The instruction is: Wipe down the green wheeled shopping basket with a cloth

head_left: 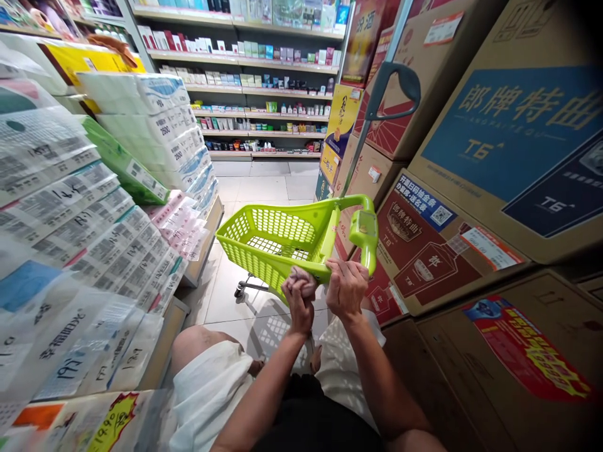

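A lime-green plastic shopping cart (226,242) with a perforated basket stands before me, turned sideways; nothing lies in its basket. My left hand (299,304) is closed around a crumpled greyish-pink cloth (304,280), right beside the cart's near wall. Whether that hand also touches the cart I cannot tell. Close by on the right, my right hand (346,287) has its fingers curled over the cart's near edge, next to the green push handle (370,242). Its fingertips are partly hidden.
Packs of paper tissue (160,129) with handwritten prices are piled along the left. Cardboard cartons (499,213) form a tall stack on the right. A pole with a dark grey handle (377,94) rises behind the cart. Shelves (249,59) of small boxes span the far end of the tiled floor (264,188).
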Demonstrator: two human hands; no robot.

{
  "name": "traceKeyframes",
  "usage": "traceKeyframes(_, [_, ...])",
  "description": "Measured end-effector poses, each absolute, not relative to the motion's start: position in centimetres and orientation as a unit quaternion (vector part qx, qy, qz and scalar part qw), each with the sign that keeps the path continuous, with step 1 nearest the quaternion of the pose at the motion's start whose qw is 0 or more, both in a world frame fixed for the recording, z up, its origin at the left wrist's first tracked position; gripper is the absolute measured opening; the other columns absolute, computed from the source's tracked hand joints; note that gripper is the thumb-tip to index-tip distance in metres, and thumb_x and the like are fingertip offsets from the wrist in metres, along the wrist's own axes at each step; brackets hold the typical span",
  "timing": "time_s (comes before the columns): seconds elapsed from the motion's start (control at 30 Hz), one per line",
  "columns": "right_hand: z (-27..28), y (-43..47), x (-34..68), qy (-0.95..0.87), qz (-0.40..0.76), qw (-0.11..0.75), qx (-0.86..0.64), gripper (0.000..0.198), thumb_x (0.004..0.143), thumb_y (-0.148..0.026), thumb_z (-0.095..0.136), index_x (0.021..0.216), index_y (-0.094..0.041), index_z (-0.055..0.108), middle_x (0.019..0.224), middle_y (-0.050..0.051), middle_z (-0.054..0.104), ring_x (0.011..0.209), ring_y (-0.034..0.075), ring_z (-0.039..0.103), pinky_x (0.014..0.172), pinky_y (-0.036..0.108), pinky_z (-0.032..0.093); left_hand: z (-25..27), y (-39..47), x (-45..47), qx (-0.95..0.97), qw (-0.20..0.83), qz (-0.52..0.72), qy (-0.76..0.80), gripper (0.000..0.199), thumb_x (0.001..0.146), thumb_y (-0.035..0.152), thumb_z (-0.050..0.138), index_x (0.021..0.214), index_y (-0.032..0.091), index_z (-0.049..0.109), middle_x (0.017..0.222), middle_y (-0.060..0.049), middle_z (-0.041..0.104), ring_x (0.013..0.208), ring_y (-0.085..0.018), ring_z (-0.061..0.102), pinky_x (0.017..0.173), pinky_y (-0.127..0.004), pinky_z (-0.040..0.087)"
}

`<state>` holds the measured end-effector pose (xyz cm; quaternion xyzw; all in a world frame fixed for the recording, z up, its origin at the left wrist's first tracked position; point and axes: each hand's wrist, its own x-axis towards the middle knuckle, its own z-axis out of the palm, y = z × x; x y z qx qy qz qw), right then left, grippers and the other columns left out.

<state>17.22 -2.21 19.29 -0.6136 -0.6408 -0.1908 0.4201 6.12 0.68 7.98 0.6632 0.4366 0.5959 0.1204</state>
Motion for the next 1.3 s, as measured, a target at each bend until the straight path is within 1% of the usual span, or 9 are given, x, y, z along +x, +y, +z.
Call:
traceKeyframes(0.1, [19.3, -2.3, 17.3, -0.638, -0.189, 0.416, -0.620, 0.036, 0.102, -0.025, 0.030, 0.104, -0.021, 0.066, 0.105, 0.006, 0.076, 0.091, 0.022, 0.063, 0.097, 0.041, 0.035, 11.4, 2.2, 5.9, 0.672, 0.129, 0.610, 0.399, 0.028, 0.091, 0.010, 0.056, 0.116, 0.021, 0.063, 0.118, -0.012, 0.051, 0.119, -0.026, 0.052, 0.104, -0.044, 0.049])
traceKeyframes(0.17, [19.2, -2.3, 17.4, -0.637, -0.192, 0.417, -0.620, 0.035, 0.102, -0.025, 0.030, 0.104, -0.021, 0.065, 0.103, 0.006, 0.076, 0.090, 0.022, 0.063, 0.096, 0.041, 0.036, 12.4, 3.1, 5.5, 0.689, 0.134, 0.600, 0.383, 0.028, 0.092, 0.010, 0.056, 0.116, 0.021, 0.066, 0.120, -0.013, 0.051, 0.120, -0.026, 0.054, 0.105, -0.043, 0.049])
traceKeyframes(0.33, [19.1, -2.1, 17.6, -0.633, -0.202, 0.413, -0.623, 0.035, 0.102, -0.028, 0.030, 0.095, -0.023, 0.064, 0.095, 0.005, 0.074, 0.086, 0.022, 0.062, 0.094, 0.040, 0.037, 12.1, 4.2, 4.1, 0.626, 0.144, 0.598, 0.480, 0.040, 0.089, 0.004, 0.049, 0.120, 0.019, 0.068, 0.121, -0.013, 0.050, 0.120, -0.027, 0.056, 0.110, -0.048, 0.048])
traceKeyframes(0.5, [18.9, -2.0, 18.1, -0.643, -0.229, 0.389, -0.619, 0.038, 0.102, -0.027, 0.031, 0.094, -0.023, 0.067, 0.095, 0.005, 0.076, 0.087, 0.021, 0.064, 0.094, 0.040, 0.036, 12.8, 4.7, 3.4, 0.707, 0.183, 0.561, 0.391, 0.036, 0.088, 0.007, 0.056, 0.114, 0.024, 0.075, 0.125, -0.010, 0.049, 0.124, -0.025, 0.056, 0.114, -0.043, 0.047])
traceKeyframes(0.57, [18.8, -2.0, 18.4, -0.648, -0.239, 0.385, -0.612, 0.041, 0.103, -0.026, 0.029, 0.096, -0.022, 0.070, 0.097, 0.006, 0.078, 0.088, 0.021, 0.065, 0.094, 0.039, 0.036, 12.6, 5.6, 2.4, 0.696, 0.186, 0.562, 0.406, 0.039, 0.086, 0.004, 0.054, 0.113, 0.024, 0.075, 0.123, -0.010, 0.050, 0.122, -0.025, 0.057, 0.113, -0.043, 0.048])
traceKeyframes(0.7, [18.6, -1.8, 19.3, -0.651, -0.260, 0.400, -0.591, 0.047, 0.104, -0.026, 0.025, 0.095, -0.022, 0.071, 0.097, 0.005, 0.079, 0.086, 0.020, 0.066, 0.093, 0.039, 0.036, 11.3, 7.5, 0.4, 0.599, 0.168, 0.595, 0.509, 0.042, 0.082, 0.001, 0.052, 0.111, 0.021, 0.075, 0.115, -0.011, 0.050, 0.116, -0.025, 0.059, 0.113, -0.046, 0.049])
traceKeyframes(0.9, [18.1, -1.2, 21.5, -0.661, -0.261, 0.421, -0.563, 0.049, 0.106, -0.029, 0.026, 0.093, -0.023, 0.072, 0.096, 0.003, 0.080, 0.085, 0.018, 0.068, 0.091, 0.038, 0.038, 10.2, 7.0, 1.4, 0.677, 0.182, 0.571, 0.427, 0.045, 0.086, 0.004, 0.053, 0.119, 0.026, 0.075, 0.122, -0.010, 0.050, 0.121, -0.024, 0.057, 0.115, -0.044, 0.048])
traceKeyframes(1.1, [18.0, -0.8, 24.0, -0.662, -0.285, 0.436, -0.540, 0.053, 0.106, -0.032, 0.024, 0.087, -0.024, 0.073, 0.087, 0.002, 0.080, 0.078, 0.017, 0.069, 0.085, 0.038, 0.038, 8.6, 9.3, -2.1, 0.559, 0.118, 0.589, 0.572, 0.044, 0.081, 0.005, 0.057, 0.118, 0.021, 0.075, 0.116, -0.012, 0.048, 0.118, -0.029, 0.058, 0.112, -0.050, 0.048])
traceKeyframes(1.3, [17.4, -0.5, 27.0, -0.674, -0.256, 0.447, -0.529, 0.049, 0.103, -0.036, 0.028, 0.081, -0.023, 0.070, 0.085, 0.004, 0.079, 0.076, 0.018, 0.068, 0.083, 0.039, 0.040, 7.5, 7.5, -1.1, 0.650, 0.132, 0.559, 0.498, 0.048, 0.083, 0.004, 0.053, 0.122, 0.025, 0.073, 0.121, -0.011, 0.050, 0.117, -0.024, 0.059, 0.111, -0.045, 0.050])
